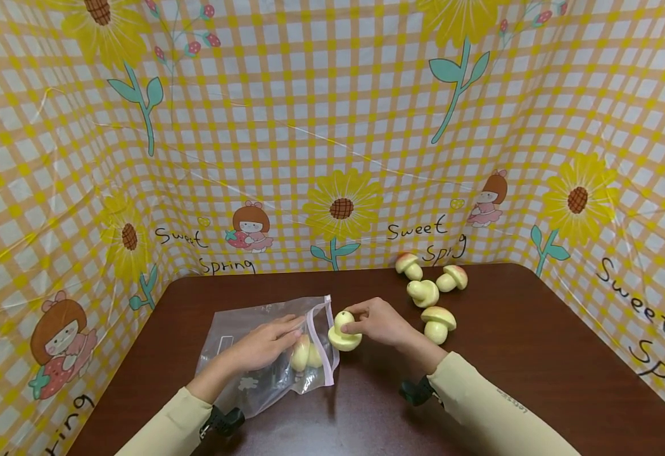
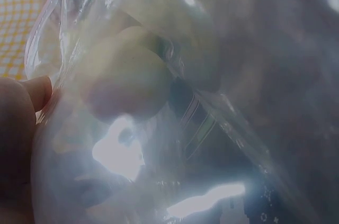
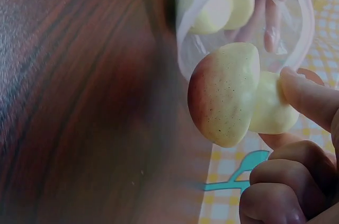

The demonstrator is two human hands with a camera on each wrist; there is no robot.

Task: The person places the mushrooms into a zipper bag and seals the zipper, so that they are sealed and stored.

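By its stem, my right hand [image 1: 379,323] pinches a pale yellow toy mushroom [image 1: 345,341] between thumb and fingers, just outside the mouth of a clear zip bag [image 1: 253,316]. In the right wrist view the reddish, speckled cap of this mushroom [image 3: 225,97] faces away from the fingers. My left hand [image 1: 261,347] lies over the bag near its opening and grips the film, with the thumb [image 2: 39,92] at the plastic in the left wrist view. Inside the bag lies at least one mushroom [image 1: 300,356], blurred by the film. The bag's pink-edged mouth stands apart.
Several more toy mushrooms are grouped on the right of the dark wooden table [image 1: 509,354], the nearest mushroom [image 1: 437,324] standing beside my right forearm. A checked, flower-printed cloth [image 1: 287,158] hangs behind the table and along both sides.
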